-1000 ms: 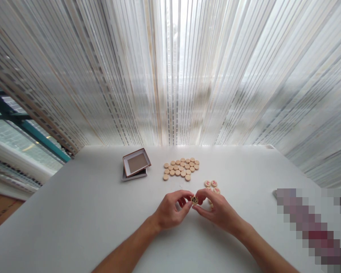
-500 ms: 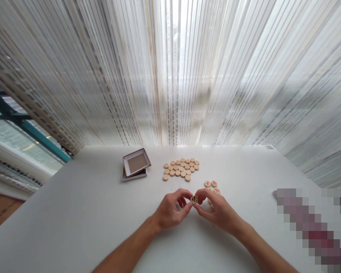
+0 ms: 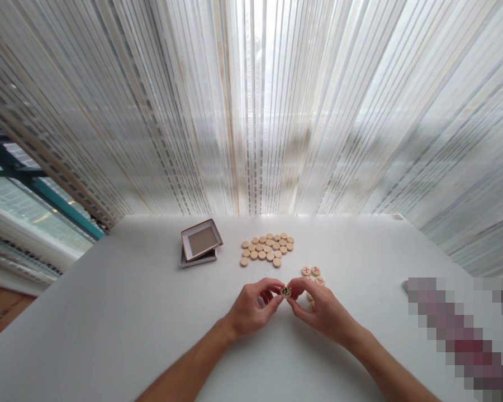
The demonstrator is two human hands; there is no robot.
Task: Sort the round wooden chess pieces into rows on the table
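Both my hands meet over the white table [image 3: 109, 312] and pinch one round wooden game piece [image 3: 285, 292] with a dark character on its face. My left hand [image 3: 251, 307] grips its left side with thumb and fingertips; my right hand [image 3: 321, 310] grips its right side. Just behind my right hand lie a few pieces with red characters [image 3: 311, 271], partly hidden by my fingers. Farther back, a cluster of several blank-side-up wooden pieces [image 3: 268, 248] lies flat on the table.
A small open box [image 3: 200, 243], its lid stacked askew on its base, sits left of the cluster. Striped sheer curtains [image 3: 251, 111] hang along the table's far edge. A blurred-out patch [image 3: 461, 329] covers the right side of the table.
The held piece and my fingertips have shifted very slightly up and to the left. Everything on the table stays where it was.
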